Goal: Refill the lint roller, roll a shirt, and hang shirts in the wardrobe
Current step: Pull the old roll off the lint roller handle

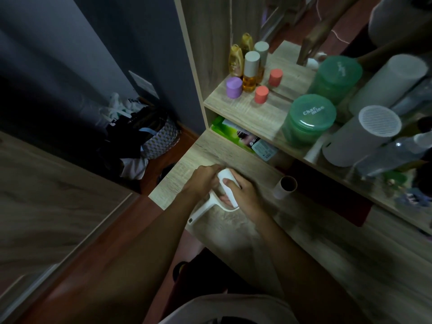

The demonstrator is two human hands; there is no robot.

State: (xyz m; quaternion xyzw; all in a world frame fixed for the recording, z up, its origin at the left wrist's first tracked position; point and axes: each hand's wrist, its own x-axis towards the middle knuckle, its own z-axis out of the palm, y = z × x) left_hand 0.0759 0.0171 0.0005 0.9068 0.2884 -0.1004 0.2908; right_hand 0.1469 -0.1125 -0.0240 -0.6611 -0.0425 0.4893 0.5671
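A white lint roller (203, 210) lies over the wooden desk (304, 242), its handle pointing toward me and to the left. My right hand (243, 192) grips the white refill roll (228, 183) on the roller's head, thumb on top. My left hand (203, 178) holds the far end of the same roll, fingers curled round it. An empty cardboard core (286, 186) lies on the desk just right of my hands.
A shelf (247, 111) above the desk holds several bottles and jars, among them a green tub (309, 119) and a white cylinder (364, 134). A mirror stands behind them. Bags (149, 134) sit on the floor at left, beside a wardrobe panel (46, 206).
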